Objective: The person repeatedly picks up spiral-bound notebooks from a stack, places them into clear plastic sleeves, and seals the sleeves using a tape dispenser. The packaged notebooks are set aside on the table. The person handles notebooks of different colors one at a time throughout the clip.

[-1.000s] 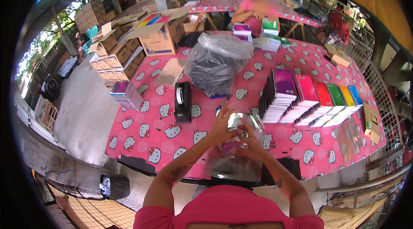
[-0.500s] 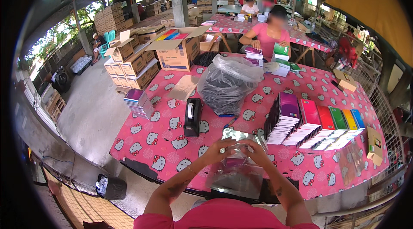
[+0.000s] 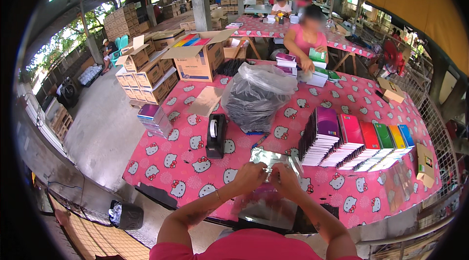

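My left hand (image 3: 250, 177) and my right hand (image 3: 285, 179) are side by side near the table's front edge. Both have their fingers closed on the upper part of a transparent plastic bag (image 3: 267, 211), which lies flat and shiny in front of me. Something purple, partly hidden by my hands, shows through the plastic. Beyond my fingers lies another shiny sheet of plastic (image 3: 264, 155). A black tape dispenser (image 3: 216, 138) stands to the left of my left hand. Stacks of notebooks (image 3: 320, 133), with purple, pink, red, green, yellow and blue covers, stand right of my right hand.
A large plastic bag with dark contents (image 3: 256, 99) sits mid-table, with a pen (image 3: 261, 139) before it. A smaller notebook stack (image 3: 154, 119) stands at the left edge. Cartons (image 3: 200, 62) are piled beyond. Across the table, a co-worker (image 3: 308, 35) handles notebooks. A bin (image 3: 128, 213) stands lower left.
My hands have moved slightly nearer to me, and their fingers have curled tighter on the plastic. The co-worker's hand has reached down beside the notebooks. The view has shifted a little.
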The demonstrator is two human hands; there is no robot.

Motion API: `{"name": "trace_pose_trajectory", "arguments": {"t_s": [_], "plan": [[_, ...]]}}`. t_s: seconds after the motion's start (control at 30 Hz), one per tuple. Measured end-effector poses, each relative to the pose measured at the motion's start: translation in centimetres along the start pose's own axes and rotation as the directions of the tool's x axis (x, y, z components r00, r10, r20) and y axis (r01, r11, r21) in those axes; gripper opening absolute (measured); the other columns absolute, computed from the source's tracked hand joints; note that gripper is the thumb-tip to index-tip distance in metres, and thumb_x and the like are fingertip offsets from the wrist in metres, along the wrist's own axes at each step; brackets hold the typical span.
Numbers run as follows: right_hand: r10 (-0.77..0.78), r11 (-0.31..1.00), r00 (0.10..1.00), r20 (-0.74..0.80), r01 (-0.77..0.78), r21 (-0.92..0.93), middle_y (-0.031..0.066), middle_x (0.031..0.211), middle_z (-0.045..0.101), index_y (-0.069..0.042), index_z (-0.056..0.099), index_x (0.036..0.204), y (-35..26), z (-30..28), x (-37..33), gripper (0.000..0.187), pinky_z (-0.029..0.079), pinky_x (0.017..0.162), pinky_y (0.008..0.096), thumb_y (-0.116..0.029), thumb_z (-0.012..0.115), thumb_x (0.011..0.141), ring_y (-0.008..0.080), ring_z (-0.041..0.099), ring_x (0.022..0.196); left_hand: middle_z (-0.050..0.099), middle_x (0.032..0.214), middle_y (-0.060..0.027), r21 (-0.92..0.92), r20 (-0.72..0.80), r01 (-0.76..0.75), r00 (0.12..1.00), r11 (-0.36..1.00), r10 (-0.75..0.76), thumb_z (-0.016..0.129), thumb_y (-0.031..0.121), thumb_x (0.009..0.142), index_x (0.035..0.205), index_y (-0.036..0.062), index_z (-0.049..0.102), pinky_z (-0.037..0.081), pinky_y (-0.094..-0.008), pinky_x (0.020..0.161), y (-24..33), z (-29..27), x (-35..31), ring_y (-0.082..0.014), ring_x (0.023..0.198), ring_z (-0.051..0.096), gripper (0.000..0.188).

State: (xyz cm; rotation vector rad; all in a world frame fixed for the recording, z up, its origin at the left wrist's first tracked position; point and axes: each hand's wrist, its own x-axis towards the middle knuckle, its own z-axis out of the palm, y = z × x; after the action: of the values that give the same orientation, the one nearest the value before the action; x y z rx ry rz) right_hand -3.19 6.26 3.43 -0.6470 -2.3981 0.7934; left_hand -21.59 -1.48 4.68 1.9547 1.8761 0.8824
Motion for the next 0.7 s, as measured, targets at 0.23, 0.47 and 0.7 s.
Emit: {"name": "trace_pose_trajectory", "arguments": {"t_s": [0.23, 0.47, 0.7], "plan": [[0.245, 0.789, 0.965, 0.092, -0.254, 0.56, 0.001, 0.115, 0.057, -0.009, 0.053, 0.123, 5.6, 2.3, 0.0, 0.043, 0.044, 0.096, 0.0314, -0.01, 0.076, 0.087, 0.0126, 0.055, 0.109, 0.064, 0.1, -0.0181, -0.284, 0.057, 0.227, 0.974, 0.931, -0.22, 0.085, 0.029, 0.075, 0.115, -0.0017, 0.054, 0.052, -0.0411, 0.081, -3.7, 1.3, 0.9, -0.0336, 0.092, 0.065, 0.06], [0.419, 0.718, 0.908, 0.007, -0.336, 0.61, 0.0057, 0.108, 0.062, -0.004, 0.057, 0.116, 3.1, 3.4, 0.0, 0.033, 0.051, 0.084, 0.0303, -0.009, 0.071, 0.086, 0.0156, 0.061, 0.099, 0.064, 0.09, -0.0119, 0.122, -0.64, 0.491, 0.703, 0.862, -0.31, 0.078, 0.027, 0.082, 0.111, -0.0001, 0.067, 0.051, -0.0378, 0.074, -18.2, -4.8, -1.7, -0.0249, 0.084, 0.06, 0.042], [0.371, 0.805, 0.924, -0.096, -0.268, 0.529, 0.0055, 0.109, 0.059, -0.003, 0.056, 0.115, 3.6, 3.7, -0.1, 0.033, 0.053, 0.079, 0.0274, -0.003, 0.071, 0.086, 0.0134, 0.058, 0.096, 0.058, 0.069, 0.0023, -0.883, -0.221, 0.206, 0.611, 0.422, -0.76, 0.07, 0.021, 0.09, 0.096, 0.0038, 0.069, 0.039, -0.0243, 0.048, -19.4, -4.4, -3.1, -0.0056, 0.051, 0.045, 0.018]]}}
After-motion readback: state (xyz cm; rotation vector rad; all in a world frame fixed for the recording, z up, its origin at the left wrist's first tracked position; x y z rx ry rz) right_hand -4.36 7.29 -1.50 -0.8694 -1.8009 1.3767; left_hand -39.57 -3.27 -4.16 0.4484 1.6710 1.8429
